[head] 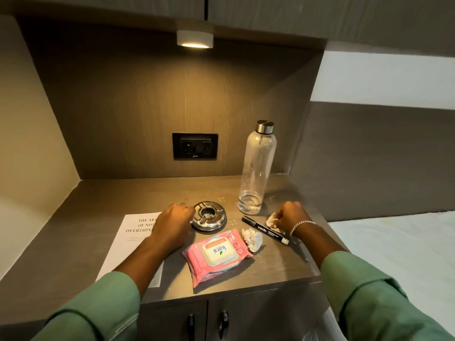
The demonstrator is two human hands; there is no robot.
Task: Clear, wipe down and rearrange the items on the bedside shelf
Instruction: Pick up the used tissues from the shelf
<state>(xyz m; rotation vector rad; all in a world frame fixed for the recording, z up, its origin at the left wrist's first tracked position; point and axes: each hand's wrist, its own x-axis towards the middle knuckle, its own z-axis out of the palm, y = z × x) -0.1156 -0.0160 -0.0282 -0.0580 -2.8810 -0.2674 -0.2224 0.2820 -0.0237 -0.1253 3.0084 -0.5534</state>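
Note:
On the brown bedside shelf (103, 210) my left hand (172, 221) rests against the left rim of a round metal ashtray (209, 217), fingers curled; whether it grips the rim is unclear. My right hand (291, 217) is closed on a crumpled white tissue (271, 220) near the shelf's right side. A black marker (264, 229) lies diagonally just left of that hand. A second crumpled tissue (252, 238) sits beside a pink wet-wipes pack (216, 255). An empty clear bottle (257, 168) with a steel cap stands upright behind. A printed white sheet (133, 239) lies under my left forearm.
A black socket plate (195, 146) is set in the back wall, under a small lit lamp (194, 39). Water droplets (222, 199) spot the shelf near the bottle. Cabinet doors with dark handles (224, 321) are below. A white bed (398, 242) lies to the right.

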